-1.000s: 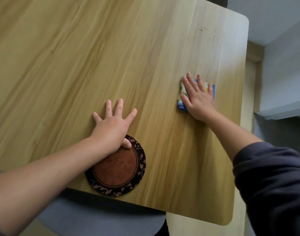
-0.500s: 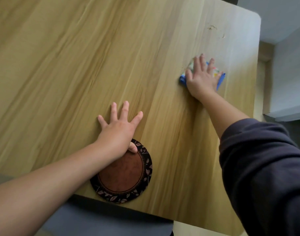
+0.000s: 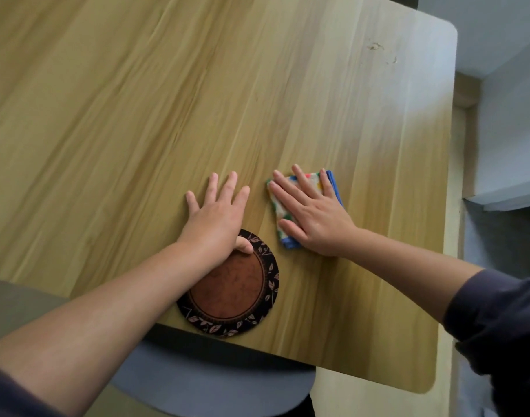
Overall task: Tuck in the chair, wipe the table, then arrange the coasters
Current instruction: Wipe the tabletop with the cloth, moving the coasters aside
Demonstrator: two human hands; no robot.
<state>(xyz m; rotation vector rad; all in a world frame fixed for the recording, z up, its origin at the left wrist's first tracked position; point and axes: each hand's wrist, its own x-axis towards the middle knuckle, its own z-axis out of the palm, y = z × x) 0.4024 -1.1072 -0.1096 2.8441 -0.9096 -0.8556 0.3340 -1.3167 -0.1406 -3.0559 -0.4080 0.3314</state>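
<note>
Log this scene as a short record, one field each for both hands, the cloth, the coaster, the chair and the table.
Left hand: flat on the table, fingers spread, thumb on the coaster's far rim.
Right hand: flat, pressing on the cloth.
Cloth: folded, multicoloured with a blue edge, just right of the coaster.
Coaster: round, brown centre, dark leaf-pattern rim, at the table's near edge.
Chair: grey seat partly under the near edge.
Table: wood; specks near the far right corner.
</note>
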